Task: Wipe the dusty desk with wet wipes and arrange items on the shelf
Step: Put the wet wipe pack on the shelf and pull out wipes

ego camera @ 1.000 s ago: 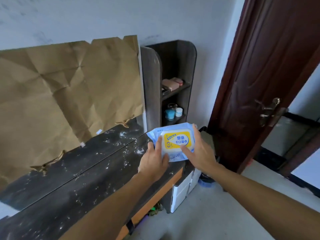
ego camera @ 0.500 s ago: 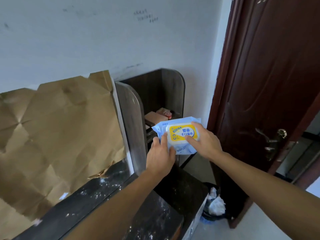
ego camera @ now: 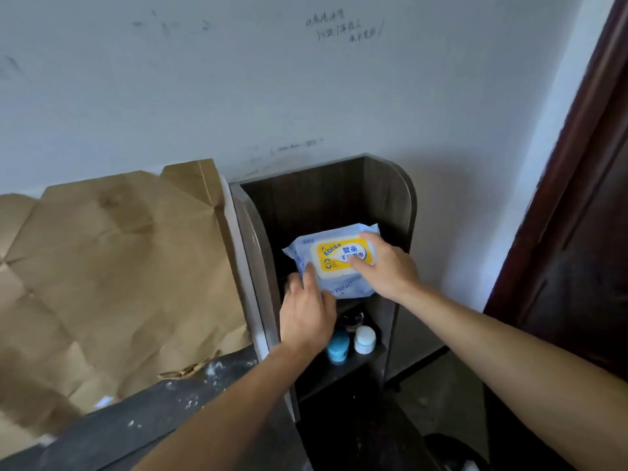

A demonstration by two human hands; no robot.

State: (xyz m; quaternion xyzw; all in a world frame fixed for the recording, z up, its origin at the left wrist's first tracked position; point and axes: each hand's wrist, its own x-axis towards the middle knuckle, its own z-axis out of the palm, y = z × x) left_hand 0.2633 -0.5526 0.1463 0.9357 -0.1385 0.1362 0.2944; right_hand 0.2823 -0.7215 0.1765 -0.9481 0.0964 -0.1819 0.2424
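The dark wooden shelf unit at frame centre is walled by its rounded left side panel and right side panel and opens toward the viewer. The blue wet-wipe pack with a yellow lid, held by the left hand and right hand, fills most of the upper compartment's mouth — dark free room shows only above it. On the board below, a blue-capped jar and a white-capped jar stand side by side, just under the left hand. Crumpled brown paper walls off the frame's left.

A plain room in a home — scribbled white wall, dark wooden door, dusty desk with toiletry shelf.
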